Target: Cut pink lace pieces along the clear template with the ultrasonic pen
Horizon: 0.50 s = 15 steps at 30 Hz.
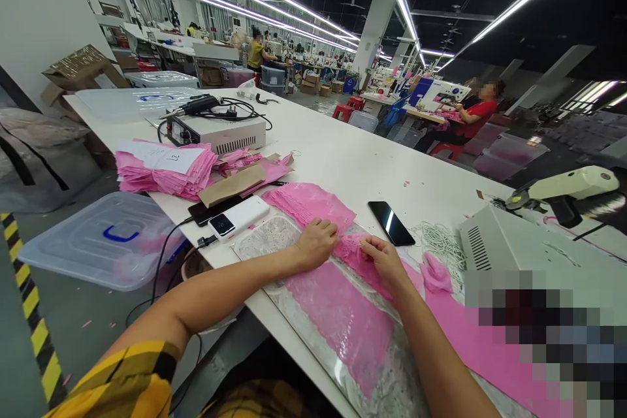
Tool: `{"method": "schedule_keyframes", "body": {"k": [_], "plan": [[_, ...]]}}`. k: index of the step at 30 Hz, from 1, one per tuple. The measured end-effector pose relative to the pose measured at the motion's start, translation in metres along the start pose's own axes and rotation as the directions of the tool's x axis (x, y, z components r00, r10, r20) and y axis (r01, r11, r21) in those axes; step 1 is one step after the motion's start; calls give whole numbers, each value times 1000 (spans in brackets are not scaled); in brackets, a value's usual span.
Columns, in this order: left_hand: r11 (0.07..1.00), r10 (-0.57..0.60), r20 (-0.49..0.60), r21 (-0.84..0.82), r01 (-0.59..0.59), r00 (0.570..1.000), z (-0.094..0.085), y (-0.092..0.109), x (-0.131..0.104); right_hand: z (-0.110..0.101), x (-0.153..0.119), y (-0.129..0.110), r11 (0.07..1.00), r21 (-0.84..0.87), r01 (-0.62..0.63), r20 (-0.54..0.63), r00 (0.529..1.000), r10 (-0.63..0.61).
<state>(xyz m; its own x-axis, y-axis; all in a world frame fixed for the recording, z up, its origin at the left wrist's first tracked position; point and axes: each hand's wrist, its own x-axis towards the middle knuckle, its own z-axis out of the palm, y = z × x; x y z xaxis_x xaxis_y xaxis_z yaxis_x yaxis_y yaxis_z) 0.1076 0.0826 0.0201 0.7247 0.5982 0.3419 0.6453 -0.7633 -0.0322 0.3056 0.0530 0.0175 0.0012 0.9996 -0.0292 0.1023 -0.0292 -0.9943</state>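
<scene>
Pink lace fabric (pixel 350 249) is bunched between my two hands over a glossy, grey-patterned board (pixel 289 300). My left hand (pixel 317 243) is closed on the fabric, its fingers curled in. Thumb and fingers of my right hand (pixel 382 260) pinch the fabric's edge a little to the right. A stack of pink pieces (pixel 313 201) fans out just beyond my left hand. Below my hands another pink piece (pixel 343 320) lies flat on the board.
A black phone (pixel 391 223) lies beyond my right hand, near tangled pale cords (pixel 442 245). To the left are a white power bank (pixel 241 218), a tied pink bundle (pixel 164 170) and a metal box (pixel 215 130) with cables. A machine (pixel 568 189) stands right.
</scene>
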Motion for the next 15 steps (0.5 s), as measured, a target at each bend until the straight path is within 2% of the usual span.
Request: {"method": "schedule_keyframes", "body": {"k": [2, 5, 9, 12, 15], "plan": [[999, 29, -4, -20, -29, 1000, -2, 2, 0, -2, 2, 4, 999, 41, -4, -14, 1000, 4], [987, 136, 7, -87, -135, 991, -3, 10, -1, -4, 5, 7, 995, 97, -21, -22, 999, 23], [955, 245, 51, -187, -232, 968, -4, 17, 0, -9, 4, 2, 983, 182, -21, -79, 996, 36], [953, 209, 99, -243, -180, 973, -9, 19, 2, -19, 1, -7, 968, 249, 26, -171, 985, 18], [949, 113, 143, -310, -64, 983, -17, 31, 11, -28, -5, -17, 951, 295, 92, -272, 962, -9]]}}
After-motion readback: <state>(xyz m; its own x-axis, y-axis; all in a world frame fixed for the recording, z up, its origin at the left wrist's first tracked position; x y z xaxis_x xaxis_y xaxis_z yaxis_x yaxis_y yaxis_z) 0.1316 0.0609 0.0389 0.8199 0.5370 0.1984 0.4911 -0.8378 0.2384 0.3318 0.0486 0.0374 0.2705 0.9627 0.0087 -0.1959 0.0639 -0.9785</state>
